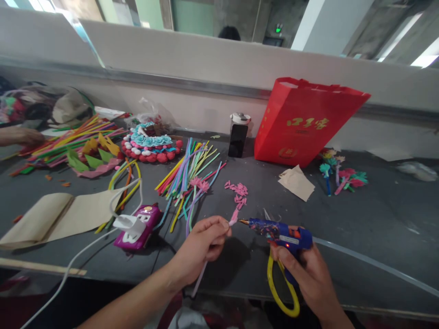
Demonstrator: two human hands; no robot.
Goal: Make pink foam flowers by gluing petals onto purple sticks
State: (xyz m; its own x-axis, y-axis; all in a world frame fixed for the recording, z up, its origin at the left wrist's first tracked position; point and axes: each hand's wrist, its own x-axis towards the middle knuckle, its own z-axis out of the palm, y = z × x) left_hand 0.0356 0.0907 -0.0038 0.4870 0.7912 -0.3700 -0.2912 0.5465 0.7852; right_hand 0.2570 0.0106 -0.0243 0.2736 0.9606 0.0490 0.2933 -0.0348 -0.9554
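Left hand (207, 240): pinching stem (234, 218). Right hand (311, 269): gripping glue gun (283, 232). Scissors (270, 277): partly hidden behind glue gun. Petals (240, 188): just beyond stem. Bottle (238, 137): beside bag (302, 135).

Bare hands (205, 244); forearms (137, 294) uncovered where they show.

You have dim, greyish, fairly even light at the table (377, 224), with white glare blown out around the pale strips (430, 52) at upper right. Beside your left hand (207, 237) you see a soft-edged shadow. A tiny red lamp (287, 245) glows on your glue gun (279, 230). The wide lens stretches your view toward the edges; the beige bundle (70, 107) at far left looks soft, its details smeared.
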